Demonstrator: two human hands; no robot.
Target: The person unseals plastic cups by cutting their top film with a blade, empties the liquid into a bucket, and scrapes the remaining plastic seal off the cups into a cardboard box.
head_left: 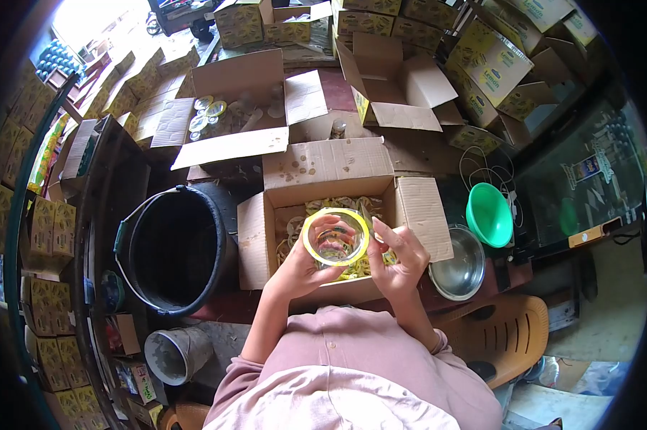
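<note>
A clear round cup with a yellow rim [336, 237] is held up in front of my chest. My left hand [303, 266] wraps round its left side, with fingers showing through the clear wall. At the cup's right edge is my right hand [398, 261], its thumb and fingers bent and partly apart; whether it holds something thin is too small to tell. Below both hands an open cardboard box [328, 163] contains many yellow-and-clear pieces, partly hidden by the cup and hands.
A black bucket [175, 251] stands left, above a grey bucket [177, 356]. On the right are a green bowl [489, 215], a metal bowl [457, 264] and an orange chair [506, 333]. Open boxes [230, 148] [407, 117] stand beyond.
</note>
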